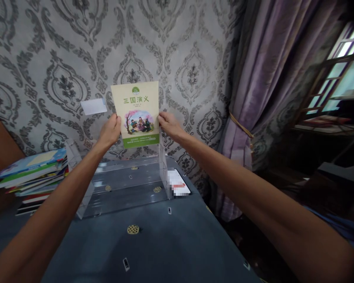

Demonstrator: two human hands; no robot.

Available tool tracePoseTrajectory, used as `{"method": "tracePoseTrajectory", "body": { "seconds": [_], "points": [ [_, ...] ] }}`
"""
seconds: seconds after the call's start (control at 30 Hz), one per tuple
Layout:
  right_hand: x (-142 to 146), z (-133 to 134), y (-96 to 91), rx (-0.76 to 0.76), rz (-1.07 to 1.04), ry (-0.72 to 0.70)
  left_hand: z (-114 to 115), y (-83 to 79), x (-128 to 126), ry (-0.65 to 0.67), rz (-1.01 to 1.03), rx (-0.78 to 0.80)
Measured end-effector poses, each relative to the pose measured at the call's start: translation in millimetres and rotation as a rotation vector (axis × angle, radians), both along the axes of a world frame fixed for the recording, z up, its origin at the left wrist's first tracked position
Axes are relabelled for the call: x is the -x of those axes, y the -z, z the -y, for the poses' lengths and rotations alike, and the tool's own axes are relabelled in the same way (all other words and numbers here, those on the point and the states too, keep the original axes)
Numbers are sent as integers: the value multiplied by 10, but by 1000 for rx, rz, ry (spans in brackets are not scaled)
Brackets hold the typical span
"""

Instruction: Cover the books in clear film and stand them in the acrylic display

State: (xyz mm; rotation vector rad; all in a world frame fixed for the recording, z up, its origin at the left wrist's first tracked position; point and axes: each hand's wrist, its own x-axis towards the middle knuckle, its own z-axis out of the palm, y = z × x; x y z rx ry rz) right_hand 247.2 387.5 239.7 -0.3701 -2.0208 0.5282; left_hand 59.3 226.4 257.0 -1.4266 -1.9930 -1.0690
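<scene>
A cream and green book (139, 114) with Chinese lettering and a picture of seated figures is held upright, its front cover facing me. My left hand (110, 129) is closed on its left edge, and my right hand (168, 123) pinches its right edge. Beneath the book stands a clear plastic tiered rack (126, 196) on the blue cloth. The book appears above the rack's rear part; whether its bottom edge touches the rack I cannot tell.
A stack of books (38, 173) lies left of the rack. A phone (179, 182) with a lit screen rests at its right. Patterned wallpaper (191, 74) stands behind, with a white card (93, 106) on it. A purple curtain (247, 98) hangs beyond the right table edge.
</scene>
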Motion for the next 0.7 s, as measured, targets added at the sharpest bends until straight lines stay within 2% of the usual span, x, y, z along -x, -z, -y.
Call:
{"method": "tracePoseTrajectory", "body": {
  "seconds": [0.13, 0.3, 0.7],
  "points": [
    [12, -5, 13, 14, 4, 32, 9, 27, -10, 8, -7, 11],
    [19, 9, 9, -56, 19, 131, 46, 47, -41, 5, 3, 54],
    [7, 73, 22, -70, 23, 164, 54, 76, -59, -44, -16, 69]
  ]
}}
